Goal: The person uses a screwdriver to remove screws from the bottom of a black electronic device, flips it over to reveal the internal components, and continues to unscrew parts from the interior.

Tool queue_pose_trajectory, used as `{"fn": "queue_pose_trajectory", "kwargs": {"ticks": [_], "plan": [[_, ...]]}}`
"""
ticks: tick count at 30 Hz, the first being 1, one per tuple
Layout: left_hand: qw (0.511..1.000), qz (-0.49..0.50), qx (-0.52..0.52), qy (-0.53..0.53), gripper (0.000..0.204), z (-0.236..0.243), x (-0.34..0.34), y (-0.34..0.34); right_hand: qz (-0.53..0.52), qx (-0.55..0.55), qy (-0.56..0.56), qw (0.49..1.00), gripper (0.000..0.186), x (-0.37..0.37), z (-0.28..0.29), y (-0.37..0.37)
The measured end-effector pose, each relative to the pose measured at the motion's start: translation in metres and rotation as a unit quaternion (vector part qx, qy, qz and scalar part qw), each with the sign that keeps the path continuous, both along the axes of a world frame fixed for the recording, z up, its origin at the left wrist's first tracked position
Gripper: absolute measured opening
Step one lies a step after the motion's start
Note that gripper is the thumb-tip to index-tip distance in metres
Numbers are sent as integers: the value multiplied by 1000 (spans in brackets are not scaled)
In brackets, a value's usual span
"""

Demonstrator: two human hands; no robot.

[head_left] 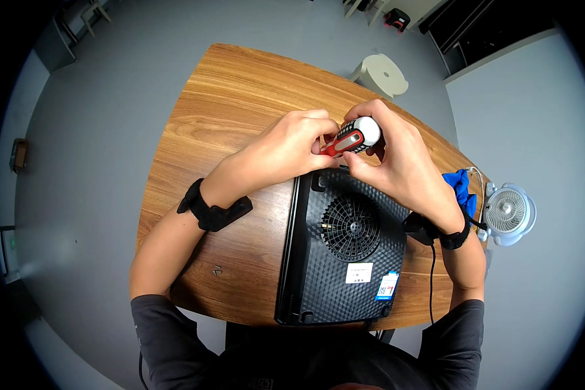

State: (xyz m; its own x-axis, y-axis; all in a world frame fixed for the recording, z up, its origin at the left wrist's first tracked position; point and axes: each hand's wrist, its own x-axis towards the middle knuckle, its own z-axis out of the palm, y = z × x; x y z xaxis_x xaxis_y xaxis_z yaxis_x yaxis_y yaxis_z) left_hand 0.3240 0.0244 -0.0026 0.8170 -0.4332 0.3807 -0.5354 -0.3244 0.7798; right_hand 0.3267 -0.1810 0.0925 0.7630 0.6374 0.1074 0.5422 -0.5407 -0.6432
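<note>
A screwdriver (350, 140) with a red, black and white handle is held over the far edge of a flat black appliance. My right hand (396, 153) is closed round the handle near its white end. At the red neck, my left hand (299, 143) has its fingers pinched in; the blade and tip are hidden behind that hand. The appliance (325, 279) lies with its feet upward, showing a textured underside, a round fan grille (351, 227) and two stickers. Its far edge is partly covered by my hands.
Small metal pieces, apparently screws (217, 270), lie on the wooden table (221, 97) left of the appliance. A blue cloth (460, 188) and a small light-blue fan (507, 208) are at the right edge. A black cable (432, 286) hangs by my right forearm. A stool (380, 75) stands beyond the table.
</note>
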Motion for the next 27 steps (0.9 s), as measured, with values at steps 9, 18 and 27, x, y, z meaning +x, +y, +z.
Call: {"fn": "queue_pose_trajectory", "kwargs": {"ticks": [9, 18, 27], "plan": [[998, 8, 55, 37, 32, 8, -3, 0, 36, -7, -17, 999, 34, 2, 2, 0], [1000, -5, 25, -17, 26, 3, -4, 1, 18, 4, 9, 1000, 31, 2, 0, 0], [1000, -2, 30, -10, 25, 7, -5, 1, 35, 32, -35, 998, 32, -2, -4, 3]]}}
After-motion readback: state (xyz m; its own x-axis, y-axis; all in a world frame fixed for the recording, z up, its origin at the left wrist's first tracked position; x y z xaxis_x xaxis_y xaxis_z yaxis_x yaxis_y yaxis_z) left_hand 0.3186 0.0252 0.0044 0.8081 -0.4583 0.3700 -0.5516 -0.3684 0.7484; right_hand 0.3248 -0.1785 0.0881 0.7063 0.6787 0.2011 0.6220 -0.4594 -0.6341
